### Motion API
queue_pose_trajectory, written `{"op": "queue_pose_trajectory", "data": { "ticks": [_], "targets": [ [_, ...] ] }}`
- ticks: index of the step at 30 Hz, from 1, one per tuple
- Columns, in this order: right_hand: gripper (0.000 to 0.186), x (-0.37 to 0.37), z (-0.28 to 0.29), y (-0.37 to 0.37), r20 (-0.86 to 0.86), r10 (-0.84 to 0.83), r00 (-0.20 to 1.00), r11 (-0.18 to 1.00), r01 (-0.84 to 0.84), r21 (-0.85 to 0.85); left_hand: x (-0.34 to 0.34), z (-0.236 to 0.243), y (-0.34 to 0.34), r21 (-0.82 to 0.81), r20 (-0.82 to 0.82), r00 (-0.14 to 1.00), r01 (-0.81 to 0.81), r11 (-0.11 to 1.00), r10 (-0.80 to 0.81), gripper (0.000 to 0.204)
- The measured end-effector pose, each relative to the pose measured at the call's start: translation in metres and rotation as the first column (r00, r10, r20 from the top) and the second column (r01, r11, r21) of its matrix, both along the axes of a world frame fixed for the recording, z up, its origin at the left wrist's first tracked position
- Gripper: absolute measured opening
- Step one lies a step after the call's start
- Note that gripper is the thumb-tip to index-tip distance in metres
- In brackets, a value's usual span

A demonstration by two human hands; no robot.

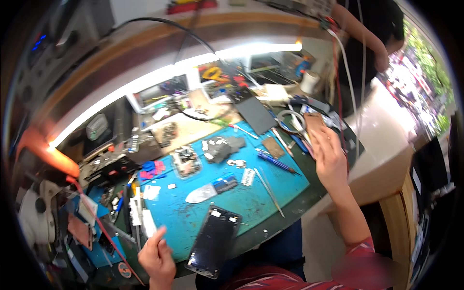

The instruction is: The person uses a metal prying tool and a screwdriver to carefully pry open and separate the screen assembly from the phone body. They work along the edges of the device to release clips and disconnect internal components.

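My right hand [329, 155] reaches to the right side of the bench, closed on a copper-coloured, phone-like slab [315, 123]. Its fingers cover the slab's lower part. My left hand [157, 260] is at the near edge, slightly blurred, with the index finger raised and the other fingers loosely curled. I see nothing in it. Just right of that hand, a dark opened phone [213, 242] lies aslant over the near edge of the blue mat [285, 186]. A clear-and-blue tool [211, 188] rests beyond the phone.
Tweezers [270, 192] and a blue screwdriver [279, 163] lie on the mat's right. A clear tray of small parts [186, 161] stands farther back. Tape [291, 121] is by my right hand. An orange lamp-like object [48, 154] is left. Another person's arm [362, 34] shows top right.
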State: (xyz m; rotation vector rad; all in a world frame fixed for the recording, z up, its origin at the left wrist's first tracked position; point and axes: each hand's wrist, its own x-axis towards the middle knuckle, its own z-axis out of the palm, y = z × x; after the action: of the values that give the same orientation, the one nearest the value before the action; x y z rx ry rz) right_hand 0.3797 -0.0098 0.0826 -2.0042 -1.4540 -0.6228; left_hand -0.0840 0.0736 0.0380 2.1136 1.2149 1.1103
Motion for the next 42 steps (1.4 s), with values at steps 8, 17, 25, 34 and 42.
{"op": "queue_pose_trajectory", "data": {
  "ticks": [8,17,25,34,42],
  "targets": [
    [0.018,0.021,-0.017,0.012,0.018,-0.116,0.993,0.991,0.117,-0.069,0.014,0.025,0.005,0.166,-0.053,0.98,0.199,0.966,-0.193,0.03],
    [0.007,0.066,-0.003,0.041,-0.128,-0.117,0.985,0.963,0.08,-0.259,0.001,-0.014,-0.002,0.044,0.078,0.993,0.083,0.996,-0.086,0.04],
    [0.03,0.064,0.015,0.063,0.066,-0.314,0.947,0.718,0.282,-0.636,0.001,-0.008,-0.001,0.116,0.066,0.987,0.141,0.983,-0.149,0.04],
    [0.018,0.075,0.017,0.056,0.061,-0.353,0.934,0.668,0.297,-0.682,0.003,-0.005,-0.002,0.098,0.052,0.985,0.16,0.982,-0.165,0.042],
    [0.01,0.061,0.001,0.049,0.133,-0.238,0.962,0.778,0.27,-0.567,0.0,-0.005,-0.003,0.055,0.017,0.99,0.138,0.989,-0.139,0.041]
  ]
}}
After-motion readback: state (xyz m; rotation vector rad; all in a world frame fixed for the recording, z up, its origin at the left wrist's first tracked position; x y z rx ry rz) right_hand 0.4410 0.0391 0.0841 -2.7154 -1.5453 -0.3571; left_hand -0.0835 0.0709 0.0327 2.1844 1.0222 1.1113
